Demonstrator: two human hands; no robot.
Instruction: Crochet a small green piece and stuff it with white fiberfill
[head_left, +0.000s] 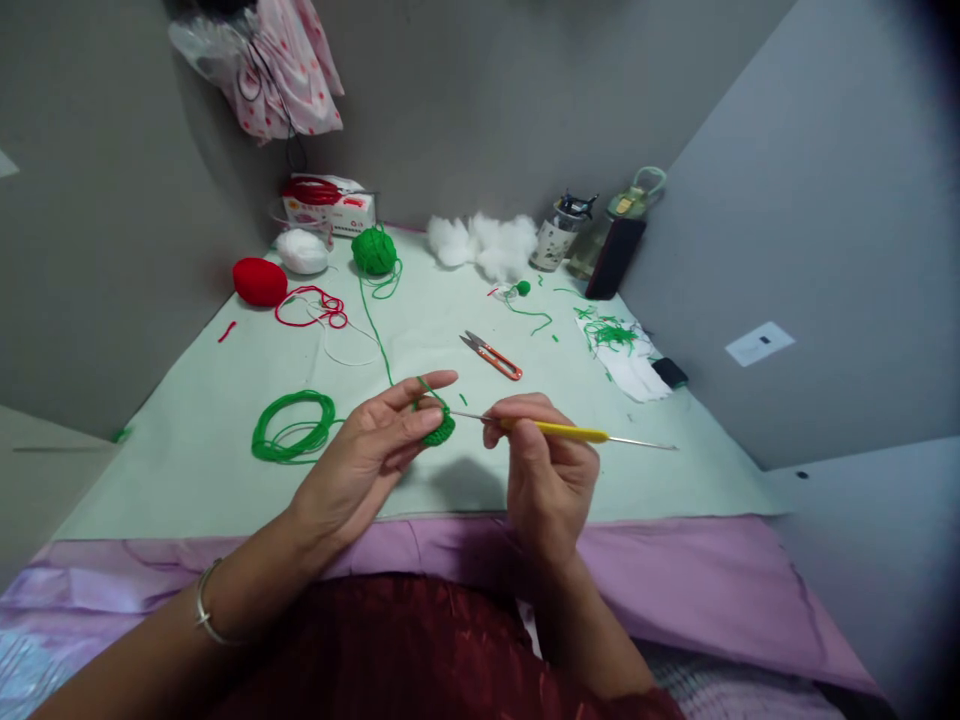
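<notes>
Scissors, green yarn ball, yarn coil on table, nothing blocking. Left hand pinches green crochet piece; right hand grips crochet hook.

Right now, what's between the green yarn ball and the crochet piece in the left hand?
Head view: one green strand runs from the green yarn ball across bare mat to the crochet piece pinched in the left hand; nothing else lies there.
</notes>
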